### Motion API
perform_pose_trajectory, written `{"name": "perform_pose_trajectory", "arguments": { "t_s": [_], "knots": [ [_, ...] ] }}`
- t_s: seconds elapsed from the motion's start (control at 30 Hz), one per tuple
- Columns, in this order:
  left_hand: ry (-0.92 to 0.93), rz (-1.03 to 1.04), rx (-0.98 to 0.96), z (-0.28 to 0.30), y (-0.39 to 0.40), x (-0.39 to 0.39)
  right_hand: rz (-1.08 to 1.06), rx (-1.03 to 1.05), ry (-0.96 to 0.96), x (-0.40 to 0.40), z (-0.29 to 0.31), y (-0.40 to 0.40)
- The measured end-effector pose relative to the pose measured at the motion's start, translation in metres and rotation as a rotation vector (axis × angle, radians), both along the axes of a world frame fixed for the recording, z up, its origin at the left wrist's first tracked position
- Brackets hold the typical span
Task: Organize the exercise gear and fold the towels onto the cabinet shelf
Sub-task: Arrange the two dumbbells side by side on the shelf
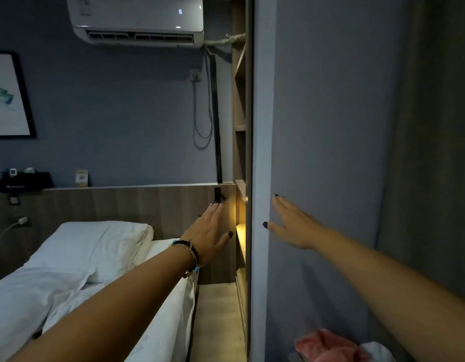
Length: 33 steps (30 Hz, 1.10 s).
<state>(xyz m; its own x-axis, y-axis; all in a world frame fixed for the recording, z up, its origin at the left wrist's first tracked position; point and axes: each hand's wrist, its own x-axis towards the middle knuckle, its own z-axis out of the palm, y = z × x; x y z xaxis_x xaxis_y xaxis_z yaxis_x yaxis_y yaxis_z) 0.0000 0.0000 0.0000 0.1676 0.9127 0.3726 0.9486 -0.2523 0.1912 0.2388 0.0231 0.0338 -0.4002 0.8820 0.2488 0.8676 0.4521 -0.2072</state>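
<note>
A tall grey cabinet door (pixel 325 126) fills the right half of the view. My right hand (pixel 294 226) lies flat on it with straight fingers, near its left edge. My left hand (pixel 213 231) reaches forward with straight fingers toward the narrow gap where lit wooden cabinet shelves (pixel 240 194) show. A beaded bracelet sits on my left wrist. A pink towel (pixel 328 346) and a white cloth (pixel 377 351) are bunched at the bottom right, below my right arm.
A bed with white bedding (pixel 77 270) and a wooden headboard (pixel 137 205) stands at left. An air conditioner (pixel 137 19) hangs on the wall above. A framed picture (pixel 9 95) is at far left. A strip of wooden floor (pixel 215 322) runs between bed and cabinet.
</note>
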Motion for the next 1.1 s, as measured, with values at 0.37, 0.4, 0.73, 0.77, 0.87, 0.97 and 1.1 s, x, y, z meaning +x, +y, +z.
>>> {"name": "perform_pose_trajectory", "arguments": {
  "t_s": [0.37,0.4,0.73,0.77,0.87,0.97,1.1],
  "knots": [
    [-0.049,0.027,-0.022,-0.02,0.068,-0.021,0.101,-0.002,-0.022,-0.032,-0.024,0.061],
    [-0.05,0.027,-0.025,-0.019,0.078,-0.024,0.1,-0.001,-0.028,-0.038,-0.026,0.07],
    [-0.094,0.0,-0.053,-0.032,0.202,-0.078,0.102,-0.044,0.103,-0.111,-0.06,0.183],
    [-0.108,0.001,-0.061,-0.035,0.218,-0.086,0.102,-0.053,0.127,-0.121,-0.065,0.198],
    [-0.132,0.015,-0.082,-0.046,0.262,-0.111,0.076,-0.09,0.156,-0.15,-0.081,0.244],
    [-0.12,0.013,-0.089,-0.055,0.302,-0.135,0.061,-0.099,0.168,-0.177,-0.091,0.29],
    [-0.096,-0.015,-0.1,-0.062,0.346,-0.16,0.038,-0.078,0.166,-0.205,-0.099,0.342]
  ]
}}
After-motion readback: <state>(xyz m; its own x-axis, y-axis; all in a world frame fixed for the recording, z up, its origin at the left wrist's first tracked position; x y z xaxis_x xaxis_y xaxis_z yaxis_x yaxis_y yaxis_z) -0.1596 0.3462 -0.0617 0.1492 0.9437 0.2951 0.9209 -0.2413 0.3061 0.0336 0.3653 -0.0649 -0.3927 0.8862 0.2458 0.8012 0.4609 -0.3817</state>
